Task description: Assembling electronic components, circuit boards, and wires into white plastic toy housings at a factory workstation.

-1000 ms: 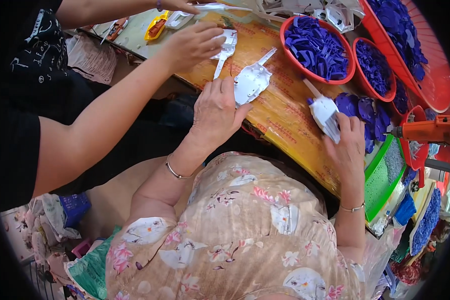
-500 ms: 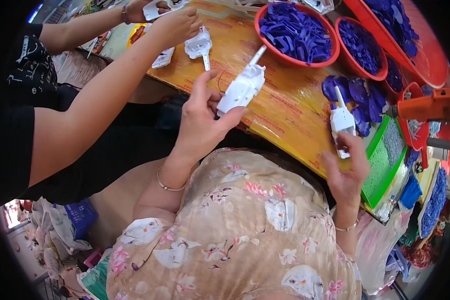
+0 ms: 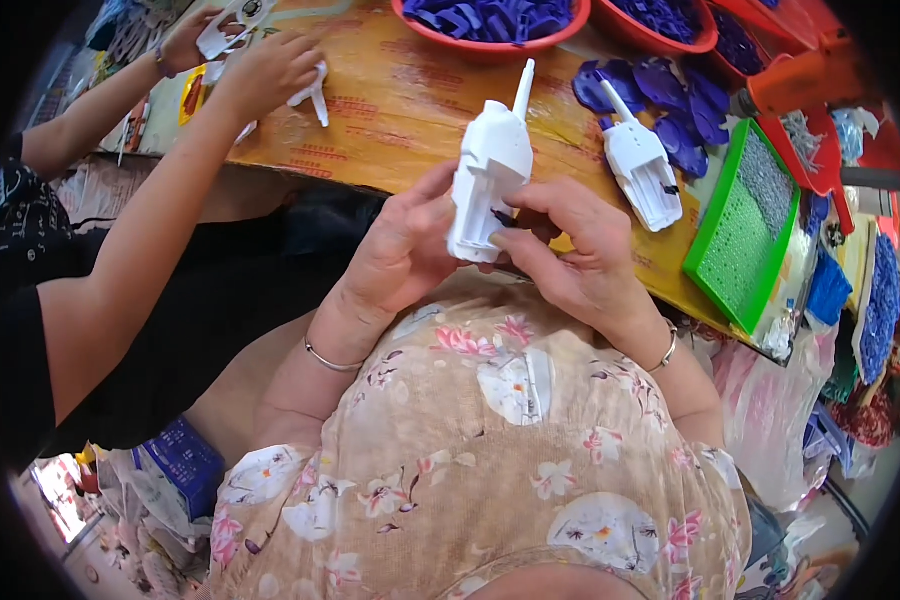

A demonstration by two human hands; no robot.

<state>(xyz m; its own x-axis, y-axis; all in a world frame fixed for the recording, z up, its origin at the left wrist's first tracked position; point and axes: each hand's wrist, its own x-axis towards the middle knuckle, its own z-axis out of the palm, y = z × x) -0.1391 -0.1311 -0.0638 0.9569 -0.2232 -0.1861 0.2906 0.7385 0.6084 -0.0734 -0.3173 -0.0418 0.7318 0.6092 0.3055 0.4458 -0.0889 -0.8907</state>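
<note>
My left hand (image 3: 407, 245) is closed around a white plastic walkie-talkie-shaped shell (image 3: 500, 150), held upright with its stubby antenna pointing away and its hollow compartment facing me. At the shell's lower right side, my right hand (image 3: 580, 245) pinches a small dark part (image 3: 503, 215) by the compartment. The fingertips partly hide that part. A second white shell (image 3: 642, 170) of the same shape lies on the table to the right, its compartment upward, with a small black piece at its right edge.
Red baskets of purple plastic pieces (image 3: 490, 25) stand along the back. Loose purple pieces (image 3: 660, 95) lie near the second shell. A green tray (image 3: 745, 230) holds small metal parts. An orange power tool (image 3: 800, 80) juts in at right. At left, a co-worker's hands (image 3: 260, 75) handle white parts.
My right hand has left the second shell and come to the one in my left hand. That held shell is turned more upright, compartment toward me. The view has shifted.
</note>
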